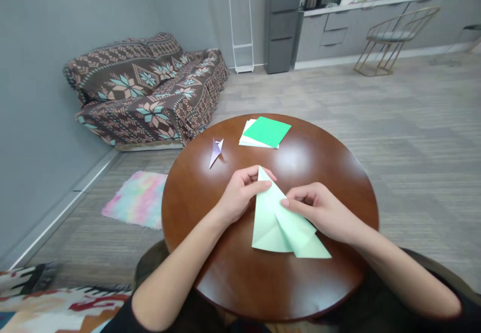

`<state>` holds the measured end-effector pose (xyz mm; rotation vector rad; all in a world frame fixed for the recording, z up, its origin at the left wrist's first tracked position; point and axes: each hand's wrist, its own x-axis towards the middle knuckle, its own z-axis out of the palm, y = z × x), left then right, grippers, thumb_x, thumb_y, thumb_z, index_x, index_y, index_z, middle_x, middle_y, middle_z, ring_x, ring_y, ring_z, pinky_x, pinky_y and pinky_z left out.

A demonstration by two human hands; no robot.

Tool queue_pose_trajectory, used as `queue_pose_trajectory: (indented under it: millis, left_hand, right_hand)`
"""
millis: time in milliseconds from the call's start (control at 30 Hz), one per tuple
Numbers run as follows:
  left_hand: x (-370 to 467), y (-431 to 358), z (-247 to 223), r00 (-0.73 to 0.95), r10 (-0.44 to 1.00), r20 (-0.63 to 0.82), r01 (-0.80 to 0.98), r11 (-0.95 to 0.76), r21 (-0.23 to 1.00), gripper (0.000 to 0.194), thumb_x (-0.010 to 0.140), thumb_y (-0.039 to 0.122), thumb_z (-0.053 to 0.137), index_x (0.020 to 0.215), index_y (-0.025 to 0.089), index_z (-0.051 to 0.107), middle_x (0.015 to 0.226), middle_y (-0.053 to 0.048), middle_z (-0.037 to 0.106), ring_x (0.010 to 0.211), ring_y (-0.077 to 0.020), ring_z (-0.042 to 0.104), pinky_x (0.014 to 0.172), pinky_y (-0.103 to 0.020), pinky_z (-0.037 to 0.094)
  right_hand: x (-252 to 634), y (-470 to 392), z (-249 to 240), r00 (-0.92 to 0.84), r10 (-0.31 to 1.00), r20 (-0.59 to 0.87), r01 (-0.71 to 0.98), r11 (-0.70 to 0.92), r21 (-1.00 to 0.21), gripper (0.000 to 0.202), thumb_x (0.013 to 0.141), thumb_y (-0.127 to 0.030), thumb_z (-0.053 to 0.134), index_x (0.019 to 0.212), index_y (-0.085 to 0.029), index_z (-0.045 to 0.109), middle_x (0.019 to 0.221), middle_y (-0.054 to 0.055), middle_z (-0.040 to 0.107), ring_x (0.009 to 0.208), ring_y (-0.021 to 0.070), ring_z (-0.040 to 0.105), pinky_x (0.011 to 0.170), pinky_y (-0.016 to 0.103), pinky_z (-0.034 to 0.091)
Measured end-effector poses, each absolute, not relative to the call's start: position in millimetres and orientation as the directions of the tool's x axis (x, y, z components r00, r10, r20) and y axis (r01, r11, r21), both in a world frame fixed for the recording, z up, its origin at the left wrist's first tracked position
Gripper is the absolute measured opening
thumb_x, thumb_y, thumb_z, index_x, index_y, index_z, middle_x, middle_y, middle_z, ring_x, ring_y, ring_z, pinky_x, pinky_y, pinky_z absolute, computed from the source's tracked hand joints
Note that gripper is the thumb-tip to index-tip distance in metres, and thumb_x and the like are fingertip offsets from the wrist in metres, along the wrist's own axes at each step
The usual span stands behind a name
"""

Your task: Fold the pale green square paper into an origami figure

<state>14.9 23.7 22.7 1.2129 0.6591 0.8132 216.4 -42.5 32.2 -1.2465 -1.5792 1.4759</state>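
A pale green sheet of origami paper (269,227), partly folded, is held in both hands above the round table. Its narrow tip points away from me, and its wide, layered end spreads toward me. My left hand (246,190) pinches the paper close to the tip, thumb on top and fingers behind. On the right-hand edge, my right hand (317,208) grips a folded flap between thumb and fingers. Creases show on the lower part of the sheet. The fingertips behind the paper are partly hidden.
The round brown table (244,283) carries a stack of paper with a green sheet (267,131) on top, toward the back. A small purple-and-white folded paper figure (216,151) stands at the back left. Beyond are a covered sofa (150,92) and a gold-framed chair (391,36).
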Motion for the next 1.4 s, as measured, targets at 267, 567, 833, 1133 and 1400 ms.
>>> queue_pose_trajectory:
  millis: [267, 567, 833, 1133, 1400]
  left_hand:
    - [10, 20, 29, 0.697, 0.717, 0.016, -0.126, 0.101, 0.987, 0.025, 0.075, 0.031, 0.081, 0.09, 0.016, 0.07, 0.078, -0.001, 0.064, 0.065, -0.011, 0.055, 0.063, -0.023, 0.042]
    - [16, 21, 21, 0.492, 0.863, 0.118, -0.048, -0.108, 0.993, 0.021, 0.075, 0.03, 0.081, 0.084, 0.015, 0.069, 0.079, -0.001, 0.065, 0.067, -0.0109, 0.056, 0.063, -0.022, 0.043]
    - [16, 20, 20, 0.469, 0.878, 0.094, -0.015, -0.098, 0.995, 0.021, 0.074, 0.032, 0.083, 0.084, 0.016, 0.076, 0.083, -0.005, 0.074, 0.071, -0.0151, 0.064, 0.066, -0.025, 0.047]
    - [16, 19, 23, 0.451, 0.89, 0.064, 0.006, -0.075, 0.997, 0.022, 0.069, 0.032, 0.086, 0.081, 0.016, 0.078, 0.08, -0.006, 0.075, 0.068, -0.016, 0.065, 0.063, -0.025, 0.048]
    - [17, 19, 21, 0.467, 0.883, 0.053, 0.014, -0.068, 0.998, 0.02, 0.07, 0.032, 0.085, 0.081, 0.016, 0.078, 0.081, -0.006, 0.076, 0.069, -0.0154, 0.065, 0.063, -0.025, 0.047]
  right_hand:
    - [225, -48, 45, -0.427, 0.88, -0.207, 0.214, -0.124, -0.969, 0.034, 0.089, -0.041, 0.065, 0.068, -0.015, 0.06, 0.062, -0.004, 0.042, 0.057, 0.0089, 0.035, 0.051, 0.024, 0.025]
    - [235, -44, 50, -0.274, 0.95, -0.153, 0.373, -0.042, -0.927, 0.025, 0.086, -0.04, 0.069, 0.08, -0.016, 0.071, 0.069, 0.001, 0.062, 0.063, 0.014, 0.051, 0.055, 0.024, 0.038]
    - [239, -42, 48, -0.26, 0.955, -0.144, 0.378, -0.036, -0.925, 0.032, 0.088, -0.044, 0.064, 0.078, -0.016, 0.072, 0.069, 0.004, 0.063, 0.062, 0.0152, 0.052, 0.053, 0.025, 0.039]
    - [240, -43, 48, -0.279, 0.946, -0.163, 0.365, -0.053, -0.929, 0.031, 0.087, -0.044, 0.066, 0.077, -0.016, 0.074, 0.068, 0.004, 0.063, 0.062, 0.0158, 0.052, 0.052, 0.026, 0.039]
    - [240, -43, 49, -0.311, 0.94, -0.144, 0.429, 0.004, -0.903, 0.031, 0.092, -0.043, 0.059, 0.079, -0.018, 0.073, 0.07, 0.003, 0.066, 0.062, 0.0158, 0.053, 0.053, 0.027, 0.039]
